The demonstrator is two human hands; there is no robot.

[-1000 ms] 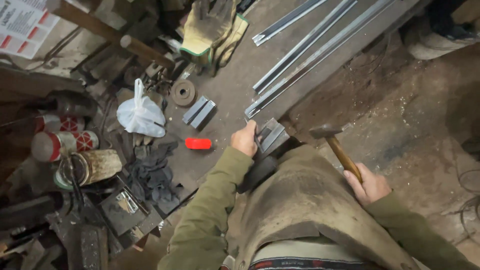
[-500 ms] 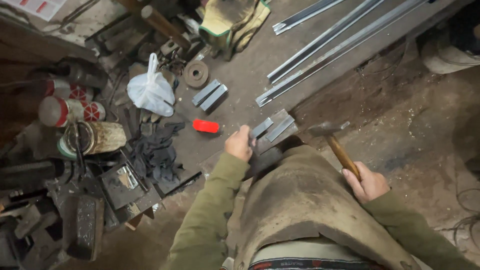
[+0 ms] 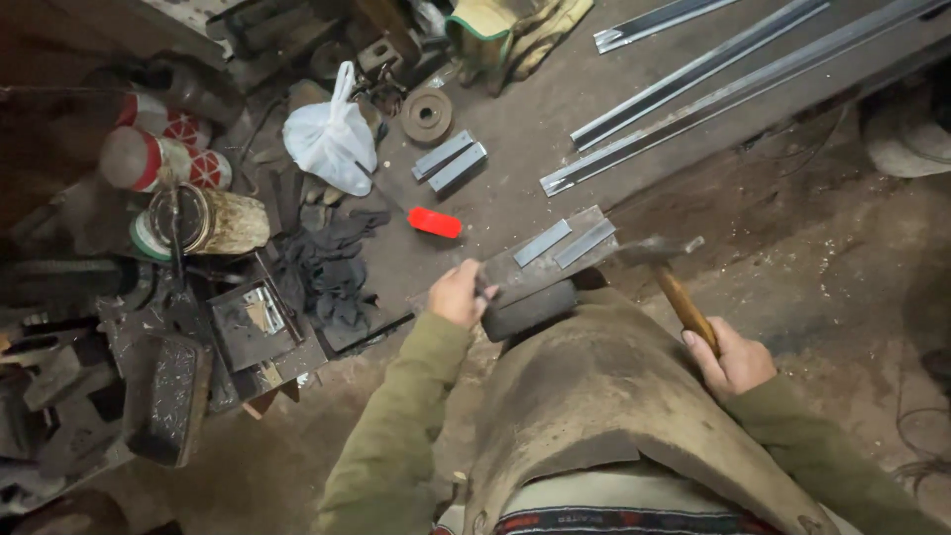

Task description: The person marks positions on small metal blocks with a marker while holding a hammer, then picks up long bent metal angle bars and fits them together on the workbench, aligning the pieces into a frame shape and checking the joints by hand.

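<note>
My right hand [image 3: 731, 359] grips the wooden handle of a hammer [image 3: 666, 266], whose steel head hangs just right of a flat steel plate [image 3: 530, 278]. Two short metal strips [image 3: 565, 243] lie side by side on that plate. My left hand [image 3: 459, 293] holds the plate's near left end, which rests on a dark block [image 3: 530, 309] in front of my leather apron [image 3: 604, 396].
Long metal bars [image 3: 713, 89] lie at the upper right. Two more short strips [image 3: 449, 160], a grinding disc [image 3: 427, 115], a red-handled tool [image 3: 428, 220], a white plastic bag [image 3: 332, 139], tins [image 3: 203, 220] and scrap clutter [image 3: 178, 376] fill the left floor.
The view has shifted, so everything sits further right and lower. The hammer head has dropped to beside the plate's right end. My left hand still holds the plate.
</note>
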